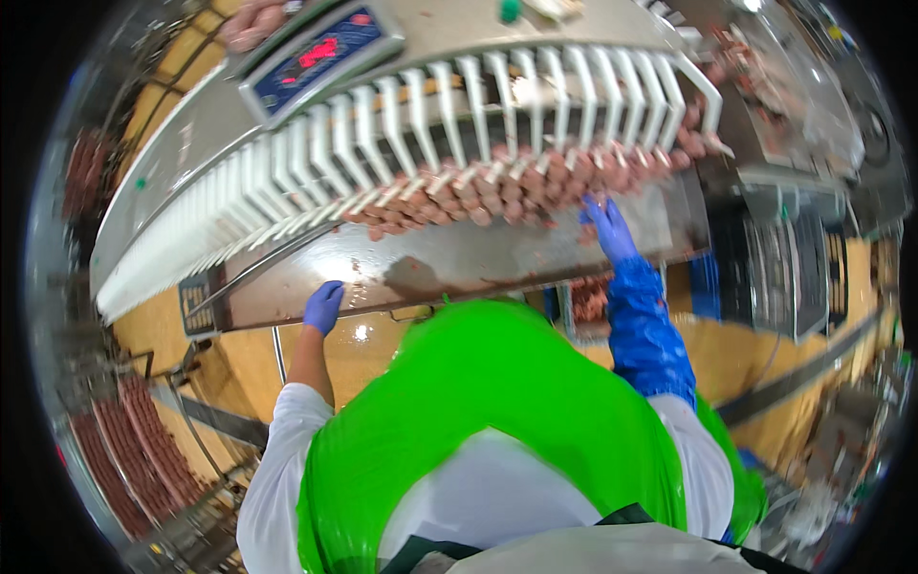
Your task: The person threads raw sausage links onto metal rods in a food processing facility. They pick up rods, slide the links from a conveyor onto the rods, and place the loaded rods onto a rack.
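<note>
- Under the white plastic comb fingers (497, 96) of the steel machine (191, 143), a row of pinkish-brown sausage links (497, 187) hangs, its long axis running left to right and curving up toward the right; each link points downward.
- Just below the row's right part, the right hand (607, 225) in a blue glove and long blue sleeve reaches up, fingers spread and touching the links.
- Well left and lower, the left hand (323, 306), blue-gloved, curls over the edge of the smooth shiny steel tray (459, 263).
- A glossy green plastic apron (478, 383) fills the foreground.
</note>
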`<action>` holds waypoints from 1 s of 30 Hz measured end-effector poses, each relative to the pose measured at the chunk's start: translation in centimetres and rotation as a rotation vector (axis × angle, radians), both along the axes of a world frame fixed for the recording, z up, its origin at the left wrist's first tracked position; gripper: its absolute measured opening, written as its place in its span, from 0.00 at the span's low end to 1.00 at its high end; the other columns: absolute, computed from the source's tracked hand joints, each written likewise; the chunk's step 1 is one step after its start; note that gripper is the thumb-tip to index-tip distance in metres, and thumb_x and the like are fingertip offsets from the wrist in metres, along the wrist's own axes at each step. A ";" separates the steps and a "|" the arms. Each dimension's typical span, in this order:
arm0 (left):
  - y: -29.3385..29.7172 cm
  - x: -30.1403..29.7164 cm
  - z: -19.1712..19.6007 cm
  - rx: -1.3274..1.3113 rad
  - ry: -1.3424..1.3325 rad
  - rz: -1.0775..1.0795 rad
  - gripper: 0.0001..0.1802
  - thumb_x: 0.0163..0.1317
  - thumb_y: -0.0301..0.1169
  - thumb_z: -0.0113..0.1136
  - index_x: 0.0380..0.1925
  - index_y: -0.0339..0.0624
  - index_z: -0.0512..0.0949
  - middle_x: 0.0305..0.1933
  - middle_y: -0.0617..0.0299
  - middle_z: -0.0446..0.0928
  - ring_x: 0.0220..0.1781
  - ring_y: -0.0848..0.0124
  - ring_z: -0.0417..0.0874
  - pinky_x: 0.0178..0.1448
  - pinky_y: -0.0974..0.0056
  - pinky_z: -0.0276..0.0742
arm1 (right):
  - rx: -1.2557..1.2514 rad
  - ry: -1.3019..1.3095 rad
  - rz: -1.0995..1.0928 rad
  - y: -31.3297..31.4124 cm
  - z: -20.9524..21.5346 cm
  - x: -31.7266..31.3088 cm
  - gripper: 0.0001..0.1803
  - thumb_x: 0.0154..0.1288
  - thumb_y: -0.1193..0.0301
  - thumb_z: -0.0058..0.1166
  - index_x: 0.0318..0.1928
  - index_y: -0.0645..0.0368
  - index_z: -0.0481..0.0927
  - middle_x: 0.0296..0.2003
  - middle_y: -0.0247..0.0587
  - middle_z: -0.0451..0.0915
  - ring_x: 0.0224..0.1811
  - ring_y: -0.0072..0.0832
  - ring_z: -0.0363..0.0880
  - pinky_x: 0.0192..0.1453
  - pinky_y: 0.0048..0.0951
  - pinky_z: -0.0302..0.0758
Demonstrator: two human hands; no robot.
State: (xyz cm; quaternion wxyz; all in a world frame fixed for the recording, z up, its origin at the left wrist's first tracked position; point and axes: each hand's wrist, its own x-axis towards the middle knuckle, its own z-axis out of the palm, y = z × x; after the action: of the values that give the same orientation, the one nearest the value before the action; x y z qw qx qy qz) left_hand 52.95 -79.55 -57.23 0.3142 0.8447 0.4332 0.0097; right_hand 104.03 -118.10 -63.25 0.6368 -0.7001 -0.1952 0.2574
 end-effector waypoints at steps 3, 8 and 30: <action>-0.9 1.3 2.2 -0.076 -0.068 -0.006 0.16 0.69 0.38 0.58 0.49 0.38 0.81 0.47 0.50 0.84 0.49 0.62 0.84 0.56 0.62 0.77 | -0.216 -0.144 0.065 -1.0 -0.1 -0.7 0.31 0.68 0.59 0.59 0.61 0.71 0.71 0.50 0.50 0.78 0.53 0.37 0.79 0.61 0.34 0.73; -3.3 7.0 12.8 -0.266 -0.190 -0.047 0.16 0.69 0.38 0.57 0.49 0.40 0.81 0.45 0.53 0.84 0.48 0.67 0.84 0.54 0.62 0.77 | -0.689 -0.498 -0.145 -5.7 -7.3 3.5 0.40 0.58 0.56 0.68 0.63 0.72 0.69 0.53 0.59 0.79 0.56 0.44 0.79 0.61 0.39 0.74; 12.7 37.7 43.3 0.827 0.404 -0.078 0.19 0.57 0.44 0.59 0.46 0.53 0.87 0.44 0.53 0.86 0.46 0.59 0.86 0.51 0.57 0.81 | -0.589 -0.512 -0.155 -8.9 -4.6 -1.7 0.32 0.63 0.61 0.62 0.63 0.66 0.71 0.65 0.61 0.67 0.70 0.52 0.63 0.74 0.44 0.61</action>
State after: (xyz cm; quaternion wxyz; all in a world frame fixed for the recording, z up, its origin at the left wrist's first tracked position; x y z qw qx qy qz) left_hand 90.60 -66.83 -13.93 -0.1398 0.8998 0.4133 0.0051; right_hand 102.34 -126.98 -67.82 0.3571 -0.9069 -0.2124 0.0705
